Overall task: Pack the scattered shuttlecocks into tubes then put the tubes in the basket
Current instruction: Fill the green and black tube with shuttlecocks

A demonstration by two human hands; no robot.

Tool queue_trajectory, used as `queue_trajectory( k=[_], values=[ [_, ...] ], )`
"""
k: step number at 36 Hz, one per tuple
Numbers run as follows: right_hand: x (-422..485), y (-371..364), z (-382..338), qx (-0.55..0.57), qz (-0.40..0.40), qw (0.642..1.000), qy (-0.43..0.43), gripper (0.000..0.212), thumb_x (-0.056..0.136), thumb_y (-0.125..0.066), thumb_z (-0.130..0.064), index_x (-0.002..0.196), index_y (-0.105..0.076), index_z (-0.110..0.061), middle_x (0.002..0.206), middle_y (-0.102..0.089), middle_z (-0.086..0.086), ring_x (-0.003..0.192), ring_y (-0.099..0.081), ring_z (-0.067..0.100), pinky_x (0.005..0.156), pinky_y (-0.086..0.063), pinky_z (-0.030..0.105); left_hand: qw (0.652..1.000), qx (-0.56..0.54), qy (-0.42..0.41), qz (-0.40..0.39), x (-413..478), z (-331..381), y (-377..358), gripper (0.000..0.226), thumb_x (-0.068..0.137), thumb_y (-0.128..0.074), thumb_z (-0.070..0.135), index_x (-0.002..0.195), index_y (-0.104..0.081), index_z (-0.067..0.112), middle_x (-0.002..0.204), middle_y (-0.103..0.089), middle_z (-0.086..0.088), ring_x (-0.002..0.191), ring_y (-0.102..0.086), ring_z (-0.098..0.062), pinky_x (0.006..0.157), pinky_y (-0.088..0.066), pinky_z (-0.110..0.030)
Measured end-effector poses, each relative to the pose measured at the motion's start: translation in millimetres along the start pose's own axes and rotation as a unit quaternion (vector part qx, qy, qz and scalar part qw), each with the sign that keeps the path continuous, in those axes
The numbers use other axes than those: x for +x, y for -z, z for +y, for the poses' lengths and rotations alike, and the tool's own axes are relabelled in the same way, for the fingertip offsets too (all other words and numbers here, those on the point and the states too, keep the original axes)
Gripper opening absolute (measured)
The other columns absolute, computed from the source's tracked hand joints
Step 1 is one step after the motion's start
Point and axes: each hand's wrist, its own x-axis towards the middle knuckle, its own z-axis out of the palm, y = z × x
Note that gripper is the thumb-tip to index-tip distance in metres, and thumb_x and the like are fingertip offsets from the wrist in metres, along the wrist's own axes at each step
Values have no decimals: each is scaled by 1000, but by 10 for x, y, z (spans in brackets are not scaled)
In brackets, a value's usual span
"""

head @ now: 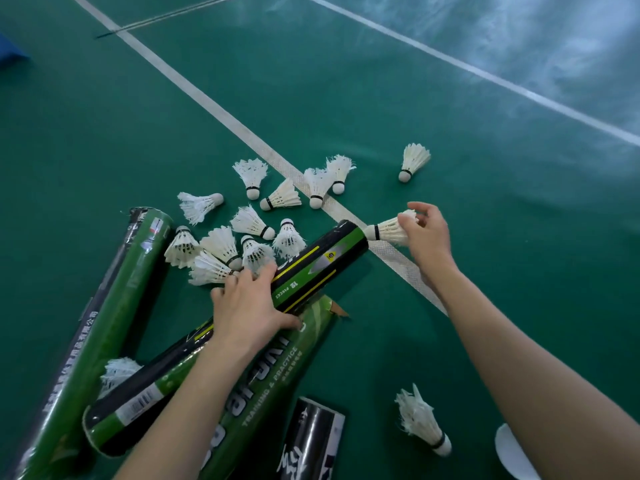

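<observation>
Your left hand point(249, 306) is wrapped round the middle of the black-and-green tube point(322, 265), which lies slanted over the green court floor point(502, 289) with its far end toward your right hand point(427, 233). The right hand pinches a feather shuttlecock point(386, 231) by the rim of its skirt, cork right at the tube's end; I cannot tell whether it has entered.

Expect that shuttlecock to weigh next to nothing and its feathers to be brittle (the ragged shuttlecock point(422, 420) beside your right forearm shows how they fray). Keep the pinch light, at the skirt's edge or on the cork, and feed it cork first so the feathers fold inward. The tube is probably thin card with a glossy wrap. It should be stiff lengthwise, easy to dent and a little slippery, so hold the mid-body firmly without squeezing.

The loose shuttlecocks point(221, 242) lie just past your left fingertips, and a lone shuttlecock point(414, 161) lies beyond your right hand. A green tube point(104, 317) lies left of your left forearm, and a training tube point(277, 368) lies under it.
</observation>
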Motion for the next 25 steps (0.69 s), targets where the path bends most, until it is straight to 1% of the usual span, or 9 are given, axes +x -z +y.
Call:
queue_trajectory(
  k=[5, 7, 10, 15, 17, 20, 22, 23, 25],
  values=[
    [-168, 292, -166, 61, 16, 998, 7, 20, 94, -52, -14, 113, -58, -15, 88, -58, -4, 74, -56, 9, 69, -49, 25, 1000, 6, -27, 2, -124, 69, 11, 93, 65, -71, 66, 142, -27, 35, 128, -47, -2, 124, -38, -25, 102, -32, -43],
    [-218, 372, -236, 81, 19, 996, 22, 17, 94, -53, -13, 110, -59, -15, 87, -58, -4, 73, -56, 8, 68, -49, 24, 999, 1, -48, 12, -199, 122, 35, 89, 68, -70, 62, 141, -27, 36, 127, -47, -1, 123, -38, -24, 102, -31, -41],
    [-308, 431, -311, 77, 2, 996, 45, 14, 94, -53, -12, 105, -59, -17, 87, -58, -3, 74, -56, 8, 69, -49, 26, 997, -6, -69, 24, -297, 167, 77, 89, 68, -70, 61, 142, -26, 36, 128, -46, 2, 122, -38, -22, 101, -29, -39],
    [-486, 502, -399, 60, -28, 995, 81, 16, 93, -54, -12, 107, -61, -18, 86, -56, -3, 69, -53, 3, 64, -46, 17, 995, -31, -86, 44, -428, 193, 117, 94, 67, -70, 63, 145, -24, 37, 127, -45, 5, 120, -38, -19, 100, -28, -38],
    [-557, 522, -440, 59, -53, 992, 97, 16, 93, -55, -12, 106, -62, -19, 85, -55, -2, 69, -51, 5, 64, -44, 15, 994, -41, -93, 52, -469, 194, 130, 95, 67, -70, 63, 145, -24, 37, 127, -45, 6, 121, -37, -18, 101, -27, -37],
    [-674, 490, -496, 44, -91, 987, 122, 14, 94, -55, -15, 103, -64, -21, 88, -56, 1, 77, -50, 8, 73, -42, 18, 991, -49, -104, 63, -513, 184, 154, 95, 68, -70, 63, 146, -23, 37, 127, -44, 7, 121, -37, -17, 100, -26, -36],
    [-756, 455, -546, 40, -95, 987, 126, 14, 97, -52, -22, 102, -64, -21, 94, -59, -5, 84, -52, 5, 81, -41, 19, 990, -55, -110, 72, -543, 183, 173, 94, 68, -71, 63, 146, -24, 37, 126, -44, 7, 121, -37, -17, 99, -26, -35],
    [-787, 444, -568, 43, -95, 987, 123, 19, 99, -48, -26, 105, -65, -21, 100, -59, -7, 91, -53, 4, 86, -40, 20, 989, -58, -111, 79, -556, 183, 180, 94, 67, -71, 63, 146, -25, 37, 126, -45, 7, 121, -37, -17, 99, -26, -35],
    [-845, 447, -616, 55, -93, 988, 109, 33, 102, -38, -36, 118, -63, -22, 120, -55, -7, 112, -50, 4, 98, -34, 21, 988, -64, -110, 92, -574, 176, 193, 93, 66, -72, 63, 144, -28, 37, 123, -47, 7, 120, -38, -17, 99, -28, -36]
  ],
)
